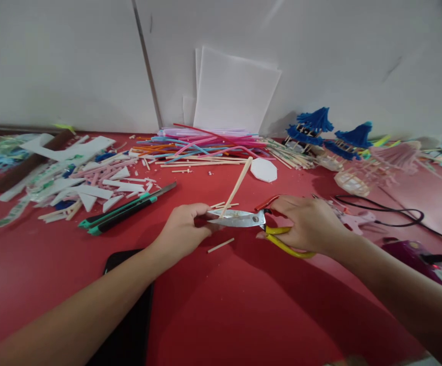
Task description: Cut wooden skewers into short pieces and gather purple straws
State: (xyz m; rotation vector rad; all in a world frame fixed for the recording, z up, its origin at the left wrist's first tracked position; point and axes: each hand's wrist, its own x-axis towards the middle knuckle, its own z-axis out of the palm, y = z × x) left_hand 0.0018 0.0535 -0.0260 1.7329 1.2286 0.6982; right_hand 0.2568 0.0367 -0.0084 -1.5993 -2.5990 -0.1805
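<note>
My right hand is closed around the handles of a pair of scissors, one handle red and one yellow. The blades point left, slightly apart, and a pale stick slants up from between them. My left hand is closed at the blade tips, with fingers and thumb near the stick's lower end; its hold there is partly hidden. Short cut sticks lie just behind the blades, and another short piece rests on the red table in front of them.
Two cutters and white and pink scraps lie left. Coloured sticks and a white octagon sit behind. Blue-roofed models, a pink glue gun and its cable are right. A black phone lies under my left forearm.
</note>
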